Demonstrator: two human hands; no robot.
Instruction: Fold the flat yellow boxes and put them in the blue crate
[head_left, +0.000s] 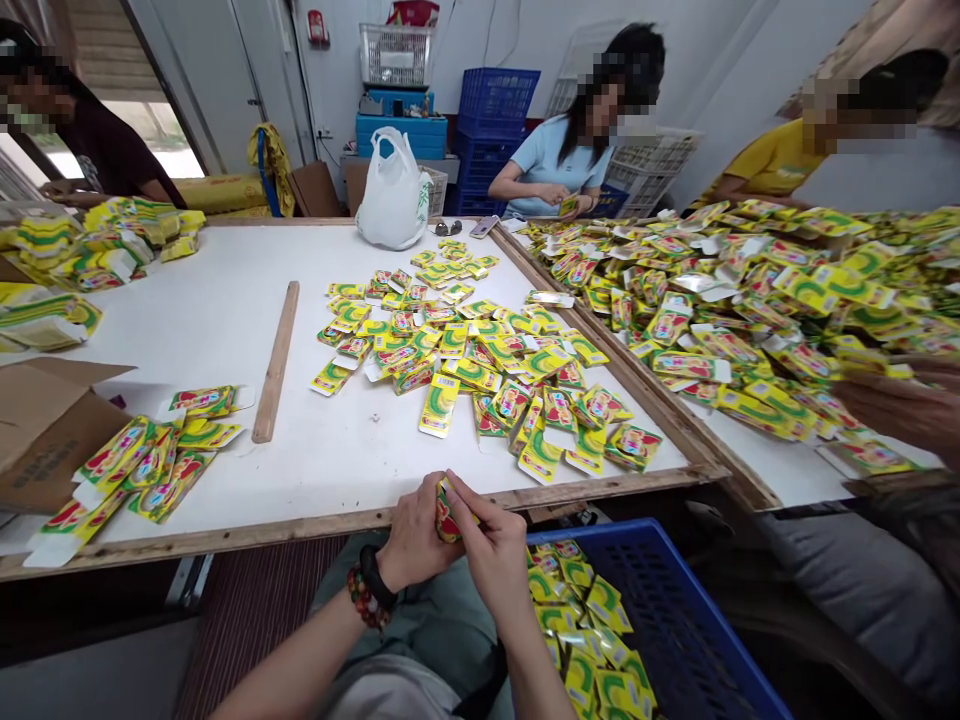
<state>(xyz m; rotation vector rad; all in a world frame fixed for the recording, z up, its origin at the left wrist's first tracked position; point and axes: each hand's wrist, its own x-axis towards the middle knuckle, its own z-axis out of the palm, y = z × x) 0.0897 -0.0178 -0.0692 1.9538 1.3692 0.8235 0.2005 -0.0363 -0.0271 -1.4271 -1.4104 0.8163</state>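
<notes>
Both hands meet at the table's front edge around one small yellow, green and red carton (pixel 448 515). My left hand (pixel 415 535), with a dark band and a beaded bracelet at the wrist, wraps its left side. The fingers and thumb of my right hand (pixel 491 530) pinch it from the right. Much of the carton is hidden by my fingers. Just beyond lies a loose pile of similar small cartons (pixel 454 340) on the white tabletop (pixel 337 480). Below my right forearm, a blue plastic crate (pixel 675 590) holds many more cartons.
A wooden strip (pixel 276 365) lies on the table. Flat cartons (pixel 169 465) and a cardboard box (pixel 52 430) are at left. A white plastic bag (pixel 394 195) stands at the back. Right of a wooden rail (pixel 622 365) is a large carton heap (pixel 750 300). Several co-workers sit around.
</notes>
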